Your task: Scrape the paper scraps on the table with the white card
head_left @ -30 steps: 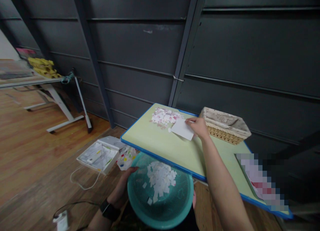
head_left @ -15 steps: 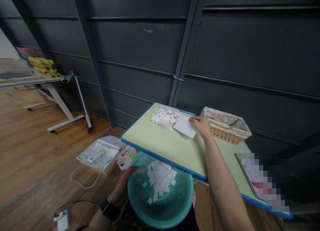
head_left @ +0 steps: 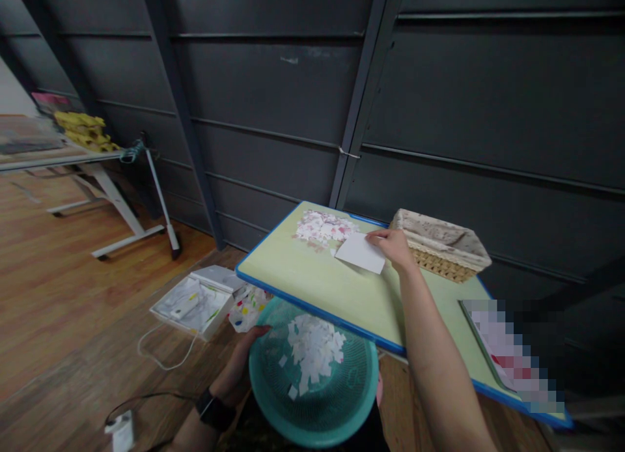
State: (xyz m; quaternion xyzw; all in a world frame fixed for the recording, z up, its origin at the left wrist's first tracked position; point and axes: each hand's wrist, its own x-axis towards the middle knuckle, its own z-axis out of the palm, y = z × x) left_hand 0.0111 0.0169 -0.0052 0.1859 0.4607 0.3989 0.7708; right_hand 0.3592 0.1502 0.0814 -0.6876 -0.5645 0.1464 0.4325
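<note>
My right hand [head_left: 393, 247] pinches the upper right edge of a white sheet of card [head_left: 360, 253], held tilted over the pale green tabletop [head_left: 312, 282]. Just left of and behind the card is a pile of small paper scraps [head_left: 322, 225], white with pink and reddish bits. My left hand [head_left: 247, 351] grips the left rim of a teal plastic colander [head_left: 356, 400], which sits low against the table's front edge. White paper pieces [head_left: 315, 348] are heaped inside the colander. The fingers under its rim are partly hidden.
A cloth-lined wicker basket [head_left: 444, 256] stands at the table's back right. Near the right corner lies a flat item [head_left: 508, 354], blurred by pixels. An open white box [head_left: 195, 302] with a cable is on the wooden floor at left, near a power adapter [head_left: 122, 432].
My right hand has shifted slightly left, and the card with it has moved a little toward me. The left hand and the colander stay where they were.
</note>
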